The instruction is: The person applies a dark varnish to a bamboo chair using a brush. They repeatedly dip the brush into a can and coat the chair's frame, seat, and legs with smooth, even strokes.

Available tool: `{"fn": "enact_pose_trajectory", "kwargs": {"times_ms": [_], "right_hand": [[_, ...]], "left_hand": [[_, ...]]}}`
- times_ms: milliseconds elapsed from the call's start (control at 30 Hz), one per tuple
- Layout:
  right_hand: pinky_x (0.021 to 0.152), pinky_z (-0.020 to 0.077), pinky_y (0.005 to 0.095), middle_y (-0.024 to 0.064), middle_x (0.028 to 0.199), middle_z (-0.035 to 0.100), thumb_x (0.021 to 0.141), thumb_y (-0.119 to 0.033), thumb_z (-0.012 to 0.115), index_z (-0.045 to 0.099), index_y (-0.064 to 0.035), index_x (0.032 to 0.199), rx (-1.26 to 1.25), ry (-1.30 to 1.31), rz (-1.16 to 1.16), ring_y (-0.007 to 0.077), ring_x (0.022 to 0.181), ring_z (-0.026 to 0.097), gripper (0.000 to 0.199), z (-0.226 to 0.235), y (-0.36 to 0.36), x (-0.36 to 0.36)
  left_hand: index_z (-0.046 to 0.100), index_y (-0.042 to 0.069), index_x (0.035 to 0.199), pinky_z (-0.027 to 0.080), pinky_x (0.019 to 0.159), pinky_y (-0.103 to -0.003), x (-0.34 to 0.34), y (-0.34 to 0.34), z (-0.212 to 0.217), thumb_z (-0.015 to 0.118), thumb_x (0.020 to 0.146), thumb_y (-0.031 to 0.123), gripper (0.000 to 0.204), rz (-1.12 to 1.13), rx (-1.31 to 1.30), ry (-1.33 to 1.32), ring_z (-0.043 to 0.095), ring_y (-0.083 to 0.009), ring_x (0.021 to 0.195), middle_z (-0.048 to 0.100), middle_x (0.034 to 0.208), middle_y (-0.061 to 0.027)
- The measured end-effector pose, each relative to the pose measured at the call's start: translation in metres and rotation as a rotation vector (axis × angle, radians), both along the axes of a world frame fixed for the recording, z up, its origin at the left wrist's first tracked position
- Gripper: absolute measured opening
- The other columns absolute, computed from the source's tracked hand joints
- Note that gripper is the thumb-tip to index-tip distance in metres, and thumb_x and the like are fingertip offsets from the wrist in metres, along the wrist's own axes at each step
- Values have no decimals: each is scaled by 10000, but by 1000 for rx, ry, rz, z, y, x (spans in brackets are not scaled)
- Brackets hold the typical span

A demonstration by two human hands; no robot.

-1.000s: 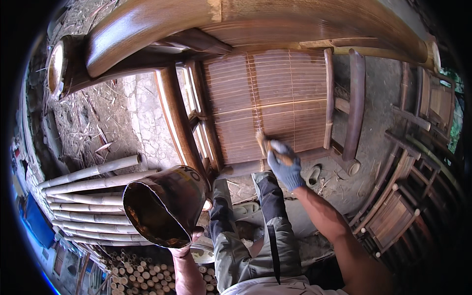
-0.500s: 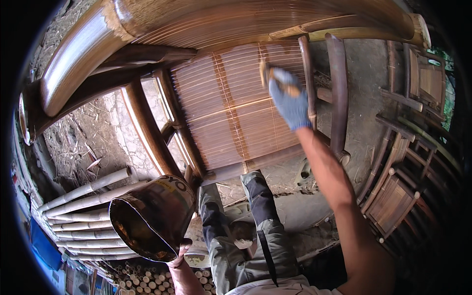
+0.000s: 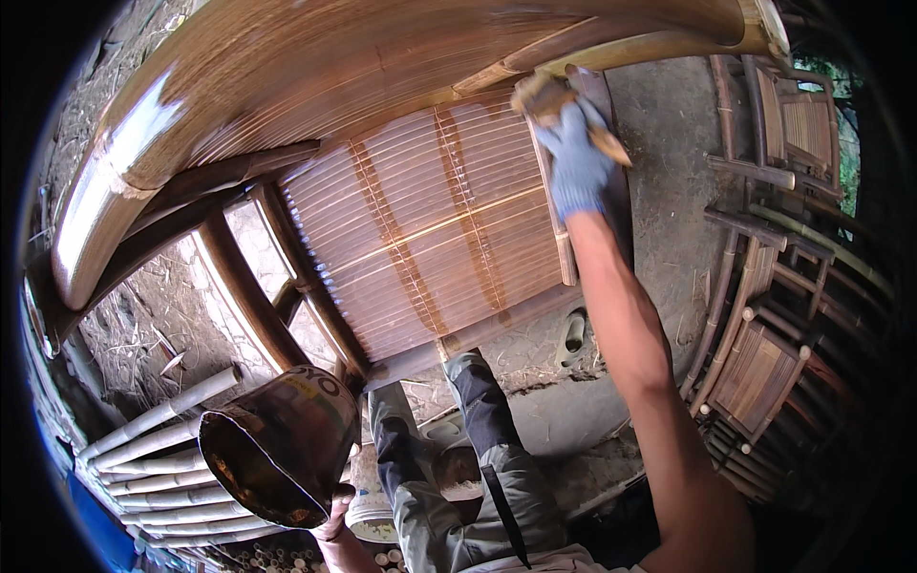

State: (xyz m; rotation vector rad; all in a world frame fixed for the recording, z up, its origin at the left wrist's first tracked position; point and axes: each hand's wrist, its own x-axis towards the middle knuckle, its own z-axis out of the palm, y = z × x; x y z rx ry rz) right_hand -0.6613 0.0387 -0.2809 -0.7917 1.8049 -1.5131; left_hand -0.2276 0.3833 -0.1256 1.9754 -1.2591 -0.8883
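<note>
Here the brush (image 3: 549, 95) sits at the far right corner of the slatted bamboo seat (image 3: 430, 224), gripped in the closed, blue-gloved right hand (image 3: 578, 158), its bristles pressed to the frame rail. Nearer than the seat, low on the left, the left hand (image 3: 334, 511) closes around the base of a dark tin can (image 3: 277, 444), tipped open-mouthed. The curved backrest (image 3: 315, 76) above the seat looks glossy and coated; the seat slats look paler, so likely unfinished.

One container was present: a dark, dented metal can (image 3: 282, 449), near left, mouth tilted toward the viewer, bearing a pale label band with dark lettering.
</note>
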Motion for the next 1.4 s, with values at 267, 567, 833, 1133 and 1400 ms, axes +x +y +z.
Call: {"fn": "enact_pose_trajectory", "kwargs": {"times_ms": [267,567,833,1133,1400], "right_hand": [[601,611,337,105,775,643,881,-120,640,629,43,957,29,180,-135,194,707,676,180,-64,19,-28],[621,564,300,73,855,654,916,-125,646,623,19,1077,303,347,-64,164,722,654,217,-33,195,-41],[840,546,347,124,1023,691,914,-102,659,640,-34,1177,437,737,127,237,890,679,272,0,286,-57],[644,555,459,130,978,532,850,-151,628,560,-148,1096,577,1548,711,356,760,643,255,-6,138,-47],[849,564,398,123,1159,645,913,-148,665,655,-109,1191,165,1288,454,326,995,668,281,39,151,-43]], "left_hand": [[517,-3,1366,462,922,-362,9,14,-14,860,712,548,920,54,31,94,537,-208,1046,559,1287,-68],[512,-5,1370,463,919,-365,49,56,-22,853,720,545,918,43,101,112,542,-210,1038,565,1283,-73],[506,-8,1375,465,916,-368,64,70,-26,847,726,542,916,23,119,152,546,-211,1032,571,1280,-78],[500,-10,1380,466,913,-371,84,79,-33,841,733,539,914,-11,130,190,551,-213,1025,577,1276,-83],[513,-18,1358,473,887,-365,101,101,-31,842,741,511,876,78,132,187,559,-207,984,597,1234,-80]]}}
